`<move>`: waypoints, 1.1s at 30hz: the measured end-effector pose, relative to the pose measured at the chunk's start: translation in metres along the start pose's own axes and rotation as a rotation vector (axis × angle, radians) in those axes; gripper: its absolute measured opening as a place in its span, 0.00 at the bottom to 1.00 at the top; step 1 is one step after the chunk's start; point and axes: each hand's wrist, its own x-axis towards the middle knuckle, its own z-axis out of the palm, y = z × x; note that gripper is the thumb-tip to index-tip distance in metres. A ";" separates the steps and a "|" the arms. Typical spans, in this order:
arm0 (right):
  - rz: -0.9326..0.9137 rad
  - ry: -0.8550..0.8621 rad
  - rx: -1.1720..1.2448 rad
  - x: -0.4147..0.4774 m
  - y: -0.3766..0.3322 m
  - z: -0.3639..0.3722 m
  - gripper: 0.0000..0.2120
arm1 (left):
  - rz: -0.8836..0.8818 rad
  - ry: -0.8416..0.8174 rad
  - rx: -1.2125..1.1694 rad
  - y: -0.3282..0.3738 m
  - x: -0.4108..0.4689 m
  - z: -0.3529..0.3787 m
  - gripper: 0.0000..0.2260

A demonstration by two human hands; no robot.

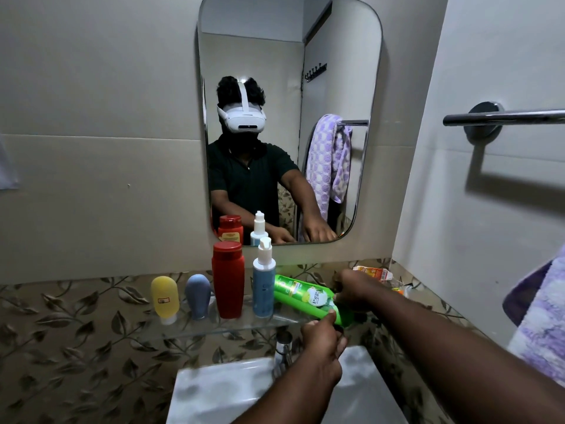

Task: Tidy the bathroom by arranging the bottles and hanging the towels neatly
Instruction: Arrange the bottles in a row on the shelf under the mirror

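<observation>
A green bottle (301, 296) lies tilted on the glass shelf (214, 327), its base toward the blue pump bottle (263, 289). My left hand (324, 339) pinches its lower edge from the front. My right hand (356, 289) grips its cap end from the right. Standing upright in a row on the shelf are a yellow tube (165, 298), a grey-blue tube (198, 296), a red bottle (228, 280) and the blue pump bottle. A purple and white towel (541, 325) hangs at the right edge, below the chrome towel bar (504, 117).
A mirror (287, 71) above the shelf reflects a person and a purple towel on a rail. A white sink (232, 393) with a chrome tap (282, 347) sits below. Small packets (374, 272) lie at the shelf's right end by the corner wall.
</observation>
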 end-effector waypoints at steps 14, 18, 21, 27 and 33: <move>-0.053 -0.006 0.051 -0.003 -0.007 -0.006 0.21 | 0.099 0.037 -0.012 -0.001 0.000 0.009 0.07; -0.092 -0.039 0.185 -0.004 -0.007 -0.010 0.20 | 0.112 0.050 -0.031 0.005 -0.003 0.008 0.06; -0.122 -0.069 0.263 -0.006 -0.007 -0.015 0.19 | 0.104 0.033 -0.051 0.009 -0.005 0.006 0.09; -0.058 -0.122 0.280 -0.017 -0.005 -0.038 0.18 | 0.032 -0.069 -0.168 0.024 -0.016 0.008 0.11; 0.062 -0.208 0.283 -0.032 -0.012 -0.068 0.18 | -0.028 -0.180 -0.252 0.033 -0.027 0.016 0.14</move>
